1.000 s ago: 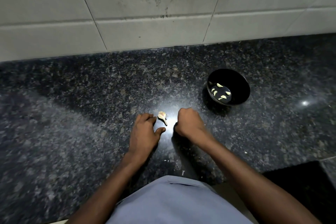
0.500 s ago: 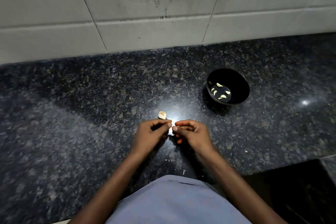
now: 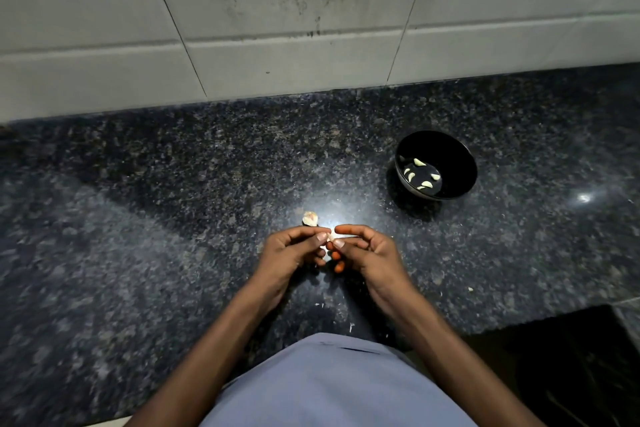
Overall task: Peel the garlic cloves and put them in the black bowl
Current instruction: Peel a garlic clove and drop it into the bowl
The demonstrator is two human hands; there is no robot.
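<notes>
A small pale garlic clove (image 3: pixel 332 236) is pinched between the fingertips of my left hand (image 3: pixel 289 253) and my right hand (image 3: pixel 367 250), just above the dark granite counter (image 3: pixel 138 218). Most of the clove is hidden by my fingers. A piece of the garlic bulb (image 3: pixel 310 218) lies on the counter just beyond my left hand. The black bowl (image 3: pixel 453 163) stands to the back right of my hands and holds several peeled cloves (image 3: pixel 419 175).
A white tiled wall (image 3: pixel 277 28) rises behind the counter. Small bits of garlic skin (image 3: pixel 351 326) lie on the counter near its front edge. A dark drop (image 3: pixel 571 367) opens at the lower right past the counter's edge.
One second ago both hands lay curled on the counter beside the bulb piece. They have since lifted, come together and taken a clove between their fingertips.
</notes>
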